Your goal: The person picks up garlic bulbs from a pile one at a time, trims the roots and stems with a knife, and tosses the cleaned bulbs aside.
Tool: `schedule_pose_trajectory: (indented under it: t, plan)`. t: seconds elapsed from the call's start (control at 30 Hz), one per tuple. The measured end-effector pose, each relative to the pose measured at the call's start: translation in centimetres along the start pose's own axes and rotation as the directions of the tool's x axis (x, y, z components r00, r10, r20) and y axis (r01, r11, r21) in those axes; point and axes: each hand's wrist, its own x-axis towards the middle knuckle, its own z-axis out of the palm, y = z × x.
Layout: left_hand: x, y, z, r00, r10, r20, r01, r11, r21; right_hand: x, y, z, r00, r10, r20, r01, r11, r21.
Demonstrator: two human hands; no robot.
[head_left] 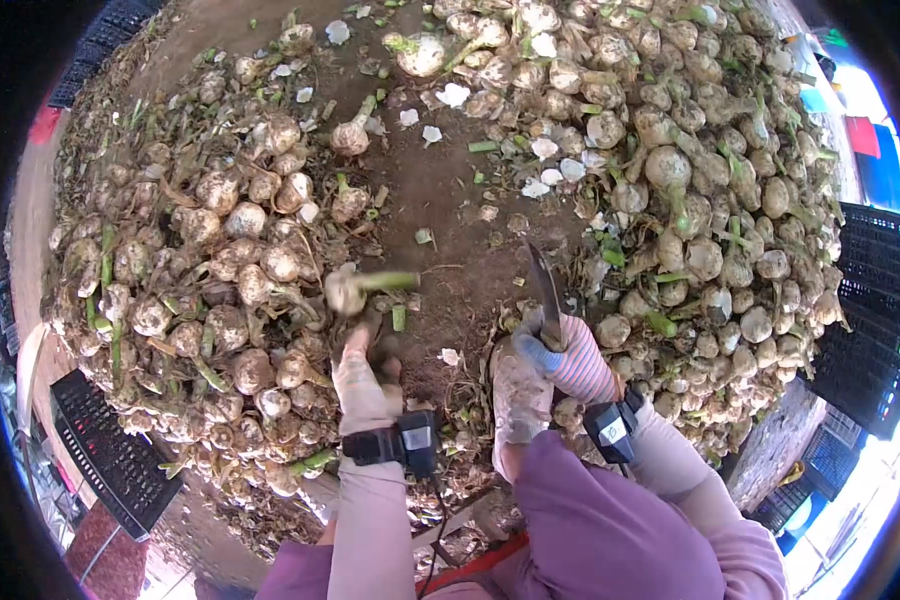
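Note:
My left hand (363, 372), at the end of a pale sleeve, reaches forward over the left heap. Its fingers are at the lower side of a garlic bulb (345, 291), whose green stem (390, 281) points right; both are smeared by motion. My right hand (576, 362), in a striped glove, is closed round a knife (545, 288). The dark curved blade points up and away from me, over bare soil. Below this hand is a soil-stained pale foot covering (520, 395). A short cut piece of green stem (399, 318) lies close to the bulb.
Soil-covered garlic bulbs are heaped at left (225, 225) and right (705, 258), with brown ground (450, 215) between them. White peel scraps (452, 95) lie scattered there. Black crates stand at right (863, 320) and lower left (110, 450). My purple-clad knee (610, 520) is in front.

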Motion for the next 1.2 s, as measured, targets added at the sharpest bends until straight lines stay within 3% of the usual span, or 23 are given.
schedule_pose_trajectory:
  t: [0.1, 0.13, 0.2, 0.23, 0.33, 0.37, 0.4, 0.47, 0.53, 0.6, 0.67, 0.7, 0.73, 0.77, 0.8, 0.87, 0.9, 0.93, 1.03, 1.07, 1.1, 1.13, 1.2]
  plan:
    - [1.9, 2.2, 0.3, 0.968, -0.125, 0.218, 0.193, 0.926, -0.326, 0.8, -0.5, 0.1, 0.998, -0.041, 0.041, 0.046, 0.99, -0.132]
    - [2.3, 3.2, 0.8, 0.954, -0.216, 0.206, 0.275, 0.903, -0.33, 0.8, -0.5, 0.1, 0.998, -0.041, 0.038, 0.046, 0.99, -0.135]
    - [2.6, 2.7, 1.6, 0.988, -0.032, 0.152, 0.058, 0.984, -0.166, 0.8, -0.8, 0.5, 0.993, -0.117, 0.028, 0.12, 0.981, -0.155]
    - [4.9, 2.7, 1.7, 0.944, -0.299, 0.141, 0.33, 0.879, -0.345, 0.9, -0.8, 0.5, 0.992, -0.12, 0.026, 0.123, 0.98, -0.157]
    - [3.2, 2.5, 5.0, 0.98, -0.026, 0.197, 0.065, 0.978, -0.196, 1.2, -0.6, 0.5, 0.99, -0.138, 0.009, 0.137, 0.969, -0.206]
    - [2.9, 2.8, 6.3, 0.99, -0.084, 0.117, 0.091, 0.994, -0.055, 1.3, -0.8, 0.4, 0.99, -0.144, 0.002, 0.141, 0.97, -0.198]
    - [3.7, 3.8, 7.1, 0.953, -0.276, 0.125, 0.292, 0.948, -0.128, 1.4, -0.9, 0.4, 0.989, -0.149, -0.002, 0.146, 0.971, -0.191]
    - [5.1, 4.3, 8.5, 0.963, -0.268, 0.015, 0.266, 0.947, -0.182, 1.8, -0.8, 0.3, 0.989, -0.148, -0.004, 0.143, 0.965, -0.221]
    - [6.1, 5.0, 9.1, 0.929, -0.363, 0.065, 0.368, 0.9, -0.233, 1.7, -0.9, 0.2, 0.99, -0.143, -0.009, 0.136, 0.959, -0.247]
    - [6.1, 4.9, 9.4, 0.973, -0.23, -0.004, 0.225, 0.956, -0.189, 1.5, -1.4, 0.2, 0.996, -0.085, 0.001, 0.082, 0.964, -0.252]
    - [5.3, 4.3, 7.6, 0.953, 0.111, 0.283, -0.117, 0.993, 0.003, 1.8, -0.6, 0.1, 0.997, -0.076, -0.015, 0.072, 0.982, -0.177]
    - [3.1, 4.3, 7.4, 0.945, 0.187, 0.27, -0.216, 0.973, 0.081, 1.8, -0.2, 0.0, 0.998, -0.064, -0.027, 0.061, 0.993, -0.102]
    - [2.1, 3.6, 7.1, 0.78, 0.415, 0.467, -0.525, 0.841, 0.129, 1.8, -0.4, -0.1, 0.998, -0.06, -0.038, 0.055, 0.993, -0.101]
    - [1.5, 3.4, 7.1, 0.943, 0.008, 0.333, 0.025, 0.995, -0.093, 1.8, -1.0, -0.1, 0.998, -0.04, -0.045, 0.038, 0.999, -0.031]
    - [0.0, 4.1, 7.5, 0.844, -0.442, 0.303, 0.53, 0.769, -0.356, 1.9, -1.7, 0.0, 0.999, -0.021, -0.048, 0.023, 0.999, 0.038]
    - [-4.3, 3.3, 6.0, 0.813, -0.112, 0.572, 0.115, 0.993, 0.031, 2.3, -3.0, 0.9, 0.999, -0.011, -0.044, 0.014, 0.998, 0.058]
    - [-5.4, 3.0, 5.5, 0.716, -0.145, 0.683, 0.186, 0.983, 0.013, 2.4, -3.3, 1.2, 0.998, 0.05, 0.043, -0.054, 0.993, 0.106]
    - [-7.0, 2.6, 5.7, 0.624, 0.149, 0.767, -0.423, 0.89, 0.171, 2.4, -3.8, 1.7, 0.985, 0.106, 0.133, -0.126, 0.981, 0.149]
    - [-7.4, 3.4, 5.3, 0.62, 0.189, 0.761, -0.499, 0.844, 0.197, 1.8, -5.1, 2.2, 0.972, 0.119, 0.201, -0.169, 0.952, 0.256]
    - [-6.8, 3.4, 4.6, 0.736, -0.097, 0.67, 0.091, 0.995, 0.044, 1.7, -5.2, 2.2, 0.951, 0.17, 0.257, -0.247, 0.918, 0.31]
    - [-6.4, 3.3, 4.1, 0.659, -0.406, 0.633, 0.632, 0.756, -0.172, 1.6, -5.2, 2.5, 0.952, 0.166, 0.257, -0.238, 0.93, 0.281]
    - [-6.4, 2.9, 3.4, 0.661, -0.404, 0.632, 0.63, 0.756, -0.175, 1.5, -5.0, 2.9, 0.951, 0.167, 0.261, -0.24, 0.93, 0.279]
    - [-6.6, 1.9, 2.0, 0.726, -0.001, 0.687, -0.049, 0.997, 0.053, 1.5, -4.6, 3.4, 0.973, 0.084, 0.216, -0.142, 0.952, 0.271]
